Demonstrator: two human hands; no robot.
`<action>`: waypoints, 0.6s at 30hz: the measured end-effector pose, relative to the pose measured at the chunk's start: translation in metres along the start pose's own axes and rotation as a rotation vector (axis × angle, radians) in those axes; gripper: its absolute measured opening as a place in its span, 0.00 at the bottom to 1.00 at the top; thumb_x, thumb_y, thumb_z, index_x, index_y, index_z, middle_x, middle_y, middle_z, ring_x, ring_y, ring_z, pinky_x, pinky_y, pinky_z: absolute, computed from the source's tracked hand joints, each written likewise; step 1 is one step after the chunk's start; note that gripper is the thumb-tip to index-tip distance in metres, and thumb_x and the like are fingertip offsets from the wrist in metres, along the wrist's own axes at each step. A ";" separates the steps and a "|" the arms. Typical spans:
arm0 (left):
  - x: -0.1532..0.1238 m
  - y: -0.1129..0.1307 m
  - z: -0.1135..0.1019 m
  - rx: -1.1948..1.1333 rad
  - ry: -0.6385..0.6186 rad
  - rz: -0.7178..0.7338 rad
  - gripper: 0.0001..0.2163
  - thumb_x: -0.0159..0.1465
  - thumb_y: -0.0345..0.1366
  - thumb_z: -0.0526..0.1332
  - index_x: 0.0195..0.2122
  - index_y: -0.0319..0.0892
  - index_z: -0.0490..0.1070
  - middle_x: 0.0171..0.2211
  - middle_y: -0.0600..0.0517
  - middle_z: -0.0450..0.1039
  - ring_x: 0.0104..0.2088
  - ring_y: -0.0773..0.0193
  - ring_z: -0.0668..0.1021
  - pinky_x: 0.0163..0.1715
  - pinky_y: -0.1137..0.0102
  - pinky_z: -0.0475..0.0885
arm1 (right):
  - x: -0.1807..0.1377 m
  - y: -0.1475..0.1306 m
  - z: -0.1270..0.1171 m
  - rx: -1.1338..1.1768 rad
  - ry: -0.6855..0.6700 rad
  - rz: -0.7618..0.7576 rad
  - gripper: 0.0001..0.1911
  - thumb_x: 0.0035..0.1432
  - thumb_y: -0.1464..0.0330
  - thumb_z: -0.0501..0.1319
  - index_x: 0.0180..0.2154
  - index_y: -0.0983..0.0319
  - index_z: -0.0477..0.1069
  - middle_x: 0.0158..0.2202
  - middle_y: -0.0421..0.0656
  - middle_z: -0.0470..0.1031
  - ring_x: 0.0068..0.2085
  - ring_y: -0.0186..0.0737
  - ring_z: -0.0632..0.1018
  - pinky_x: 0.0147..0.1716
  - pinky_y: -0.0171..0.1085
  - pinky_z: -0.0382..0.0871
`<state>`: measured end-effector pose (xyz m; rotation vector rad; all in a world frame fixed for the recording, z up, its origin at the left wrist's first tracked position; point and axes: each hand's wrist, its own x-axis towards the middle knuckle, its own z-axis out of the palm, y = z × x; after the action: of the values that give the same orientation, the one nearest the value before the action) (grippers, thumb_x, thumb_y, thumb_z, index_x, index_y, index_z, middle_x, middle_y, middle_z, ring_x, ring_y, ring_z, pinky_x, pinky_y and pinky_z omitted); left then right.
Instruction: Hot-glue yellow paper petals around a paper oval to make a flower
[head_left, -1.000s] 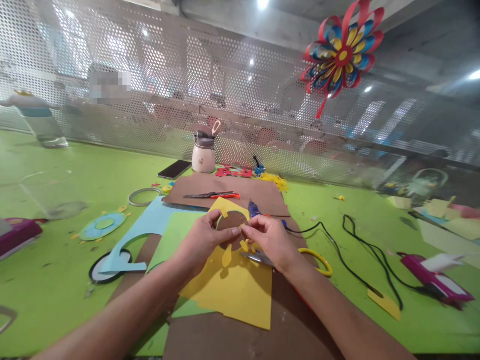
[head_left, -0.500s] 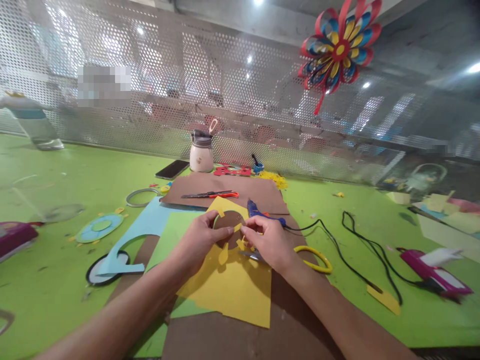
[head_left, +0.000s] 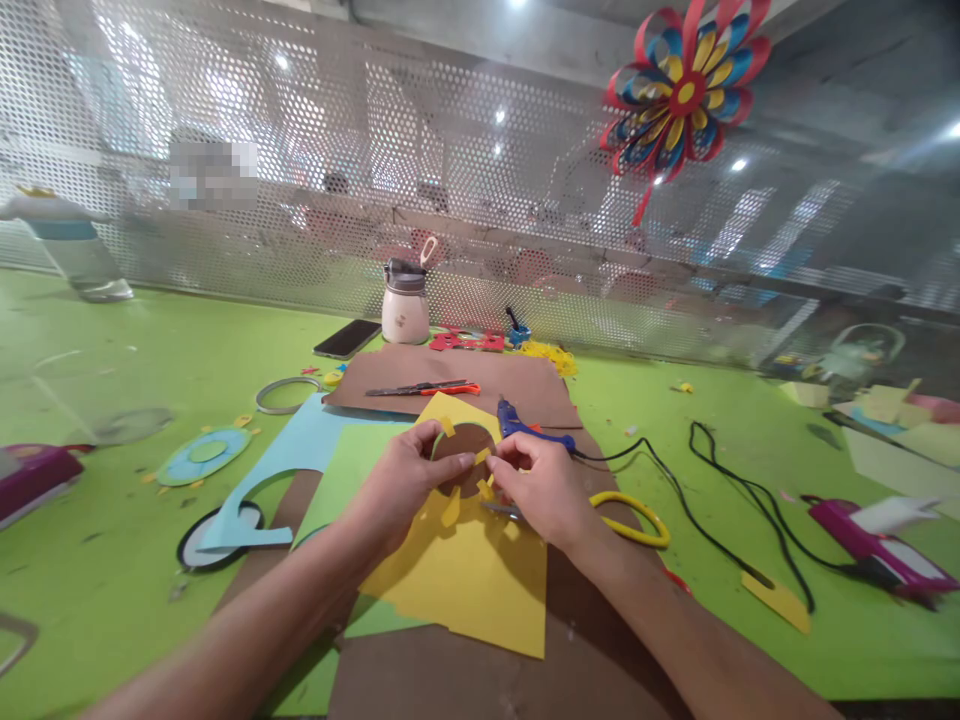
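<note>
A small flat yellow strip (head_left: 482, 456) sits between the two hands, above a broad sheet of yellow paper (head_left: 480, 600) with crisp straight edges. The right hand (head_left: 541, 482) pinches it between thumb and forefinger; the left hand (head_left: 397, 478) has its thumb tip close by, its grip partly hidden, so I cannot tell what it holds. Between them shows a thin-rimmed brown circle (head_left: 457, 445) — disc or opening, I cannot say — with a yellow petal-shaped piece (head_left: 451, 510) at its lower edge. Under all this lie matte brown board (head_left: 540, 600), smooth light-green paper (head_left: 345, 470) and pale-blue paper (head_left: 296, 440) with a rounded cut-out. Scissors with looped yellow handles (head_left: 636, 522) rest by the right wrist; a blue glue gun (head_left: 529, 428) lies just beyond that hand, trailing black cord. The tabletop (head_left: 705, 650) is bright green, flecked with scraps. Behind it stands a dotted, perforated metal screen (head_left: 315, 190) — and a flower of red, blue and yellow loops (head_left: 684, 95) hangs at upper right below the grey ceiling (head_left: 847, 65).
</note>
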<state>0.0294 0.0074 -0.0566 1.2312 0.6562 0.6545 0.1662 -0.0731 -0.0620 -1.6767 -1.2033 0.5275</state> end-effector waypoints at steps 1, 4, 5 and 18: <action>-0.001 0.001 0.001 0.002 0.008 -0.002 0.13 0.49 0.36 0.68 0.36 0.40 0.72 0.31 0.49 0.78 0.27 0.60 0.79 0.28 0.67 0.71 | 0.000 0.000 0.000 0.004 -0.003 0.009 0.07 0.52 0.66 0.58 0.26 0.62 0.69 0.22 0.41 0.73 0.24 0.36 0.73 0.23 0.33 0.67; -0.003 0.007 0.003 0.018 0.031 -0.022 0.13 0.48 0.37 0.68 0.33 0.40 0.72 0.27 0.50 0.77 0.25 0.59 0.78 0.25 0.68 0.71 | 0.000 0.000 -0.001 0.022 -0.015 0.036 0.07 0.52 0.66 0.58 0.27 0.62 0.71 0.23 0.41 0.74 0.23 0.35 0.73 0.23 0.33 0.67; -0.004 0.009 0.004 0.024 0.035 -0.032 0.13 0.47 0.37 0.68 0.32 0.40 0.72 0.26 0.50 0.77 0.24 0.59 0.78 0.24 0.68 0.70 | 0.000 0.001 -0.001 0.030 -0.017 0.039 0.07 0.52 0.66 0.58 0.28 0.62 0.71 0.23 0.41 0.74 0.23 0.35 0.74 0.23 0.33 0.67; -0.004 0.011 0.004 0.058 0.033 -0.052 0.12 0.45 0.33 0.68 0.31 0.40 0.71 0.22 0.54 0.74 0.22 0.62 0.76 0.23 0.69 0.68 | -0.002 -0.006 -0.002 0.191 -0.081 0.130 0.06 0.52 0.66 0.58 0.28 0.63 0.69 0.20 0.38 0.69 0.20 0.32 0.70 0.20 0.32 0.69</action>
<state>0.0288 0.0043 -0.0448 1.2550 0.7371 0.6176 0.1640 -0.0756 -0.0563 -1.5888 -1.0699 0.7730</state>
